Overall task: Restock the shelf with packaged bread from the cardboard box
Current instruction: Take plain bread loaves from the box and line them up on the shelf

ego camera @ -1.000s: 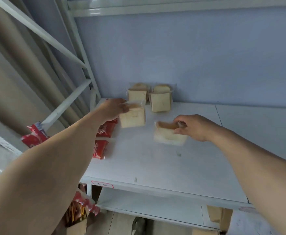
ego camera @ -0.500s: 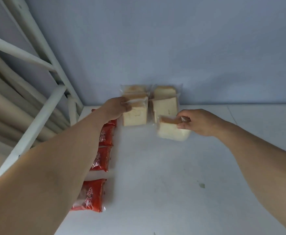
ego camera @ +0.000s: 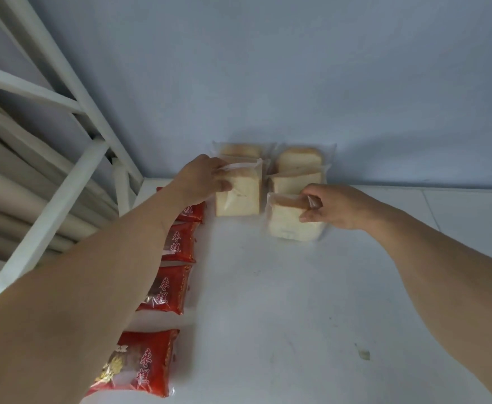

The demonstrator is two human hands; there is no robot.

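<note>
Four bread packs [ego camera: 238, 196] — two gripped; four red packets [ego camera: 169, 290].

Clear-wrapped bread packs [ego camera: 268, 182], upright on shelf [ego camera: 297, 301]

pale blue wall [ego camera: 268, 68], white frame struts [ego camera: 64, 83]

shelf [ego camera: 312, 301] front bare, red packets [ego camera: 169, 290] lining left, frame [ego camera: 64, 193] beyond
</note>
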